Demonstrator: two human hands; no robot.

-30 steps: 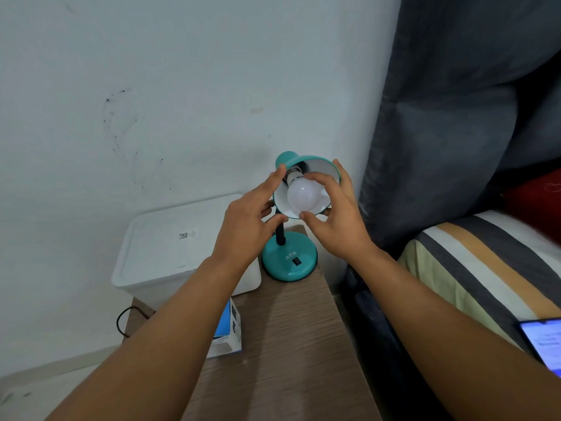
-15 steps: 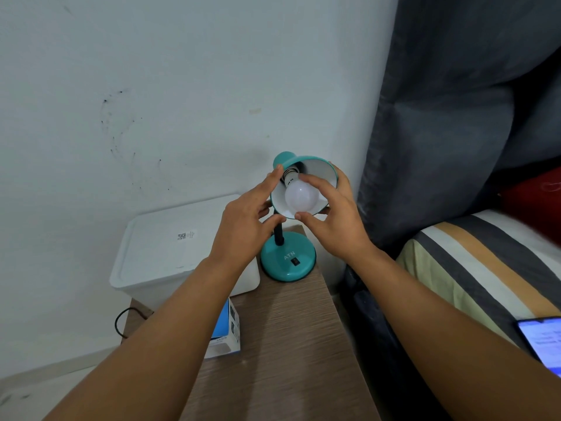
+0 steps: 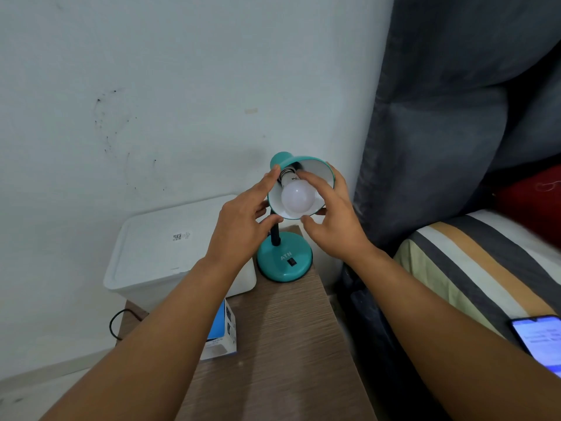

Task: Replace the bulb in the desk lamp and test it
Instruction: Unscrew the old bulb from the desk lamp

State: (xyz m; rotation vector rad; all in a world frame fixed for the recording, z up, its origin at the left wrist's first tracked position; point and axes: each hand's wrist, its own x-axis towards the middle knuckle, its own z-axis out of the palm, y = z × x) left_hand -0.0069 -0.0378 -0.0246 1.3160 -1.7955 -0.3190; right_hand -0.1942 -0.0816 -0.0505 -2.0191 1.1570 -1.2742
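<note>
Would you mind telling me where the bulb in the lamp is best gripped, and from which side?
Probably around the widest part of the white bulb, coming in from the open mouth of the lamp shade, which faces the person. Its neck sits deep in the shade, so only the round dome offers room for fingertips. The right hand already reaches in that way.

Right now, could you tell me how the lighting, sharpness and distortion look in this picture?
Head view: soft, even light, no glare; the bulb in the teal lamp is unlit. The left hand and right hand cast faint shadows on the wooden table. Centre sharp; wide-angle stretch bends the edges; the phone is slightly blurred.
</note>
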